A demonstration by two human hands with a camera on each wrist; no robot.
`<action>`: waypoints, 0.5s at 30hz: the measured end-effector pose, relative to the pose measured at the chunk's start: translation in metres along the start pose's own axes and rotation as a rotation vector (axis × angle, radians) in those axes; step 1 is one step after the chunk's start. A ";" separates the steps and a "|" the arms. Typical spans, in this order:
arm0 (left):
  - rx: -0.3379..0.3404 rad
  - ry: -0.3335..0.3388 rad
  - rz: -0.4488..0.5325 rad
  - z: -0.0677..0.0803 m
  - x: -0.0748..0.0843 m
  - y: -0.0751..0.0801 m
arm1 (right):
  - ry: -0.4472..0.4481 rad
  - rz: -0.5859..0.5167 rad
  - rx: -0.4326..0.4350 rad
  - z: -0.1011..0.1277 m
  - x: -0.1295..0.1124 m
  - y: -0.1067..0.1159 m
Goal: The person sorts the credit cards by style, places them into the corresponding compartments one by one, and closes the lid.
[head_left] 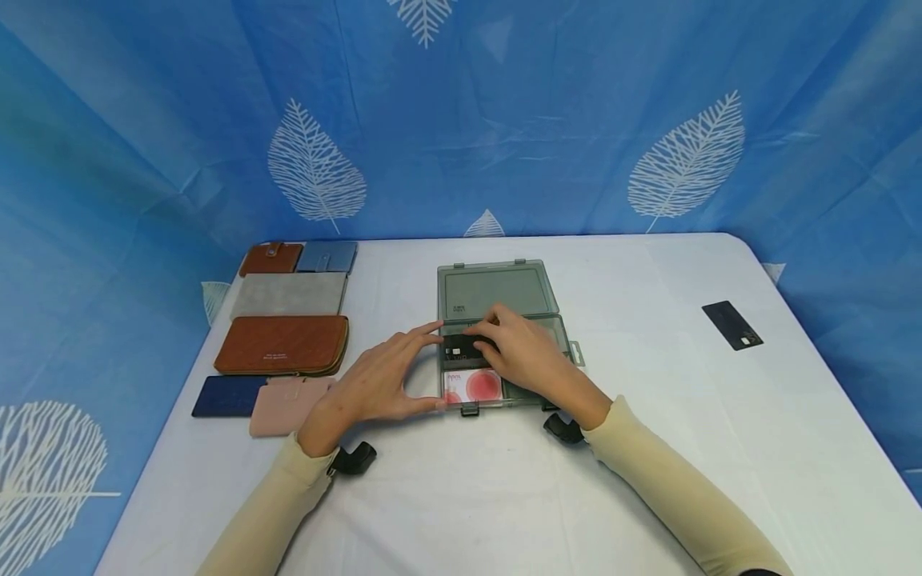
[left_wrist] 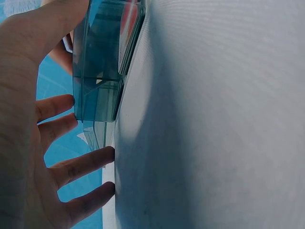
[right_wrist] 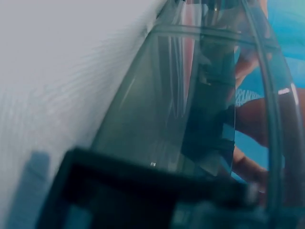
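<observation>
A translucent grey-green plastic case (head_left: pixel 499 290) lies on the table with its lid laid back, its base divided into compartments. My right hand (head_left: pixel 524 348) reaches over the base and pinches a black card (head_left: pixel 457 350) with a chip, which lies level across an upper-left compartment. A white card with a pink-red circle (head_left: pixel 472 386) lies in the compartment nearer me. Along the case's left side, my left hand (head_left: pixel 382 376) spreads its fingers, with thumb and fingertips at the wall. Through the clear wall, the right wrist view shows the black card (right_wrist: pixel 209 114) by the fingertips.
At the left of the table lie wallets: a brown zip wallet (head_left: pixel 281 344), a grey one (head_left: pixel 290 294), a small brown one (head_left: pixel 270 258), a blue one (head_left: pixel 327 256), a navy one (head_left: pixel 226 397) and a pink one (head_left: pixel 288 406). Another black card (head_left: pixel 731 325) lies far right.
</observation>
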State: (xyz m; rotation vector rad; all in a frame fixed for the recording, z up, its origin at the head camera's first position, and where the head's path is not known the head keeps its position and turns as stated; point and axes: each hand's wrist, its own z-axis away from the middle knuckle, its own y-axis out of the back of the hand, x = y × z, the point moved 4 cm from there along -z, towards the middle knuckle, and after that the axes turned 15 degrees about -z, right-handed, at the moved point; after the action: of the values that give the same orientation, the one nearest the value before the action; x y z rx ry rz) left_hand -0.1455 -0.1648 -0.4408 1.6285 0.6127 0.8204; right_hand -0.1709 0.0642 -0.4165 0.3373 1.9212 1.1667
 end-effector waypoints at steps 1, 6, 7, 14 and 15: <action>0.003 -0.002 0.000 0.000 0.000 0.000 | 0.001 0.010 -0.003 0.000 -0.001 0.000; 0.025 -0.017 0.000 0.001 0.001 0.000 | -0.019 0.017 -0.020 0.001 -0.003 -0.002; 0.026 -0.019 -0.001 0.001 0.001 0.000 | -0.024 0.016 -0.023 0.001 -0.003 -0.002; 0.029 -0.023 -0.007 0.001 0.001 0.000 | -0.034 0.032 -0.012 0.001 -0.006 -0.005; 0.029 -0.023 -0.007 0.001 0.001 0.000 | -0.033 0.033 -0.011 0.001 -0.006 -0.005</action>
State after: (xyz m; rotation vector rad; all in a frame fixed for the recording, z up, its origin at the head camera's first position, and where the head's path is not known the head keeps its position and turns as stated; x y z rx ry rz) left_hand -0.1442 -0.1642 -0.4403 1.6592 0.6169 0.7898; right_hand -0.1652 0.0583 -0.4181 0.3818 1.8861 1.1858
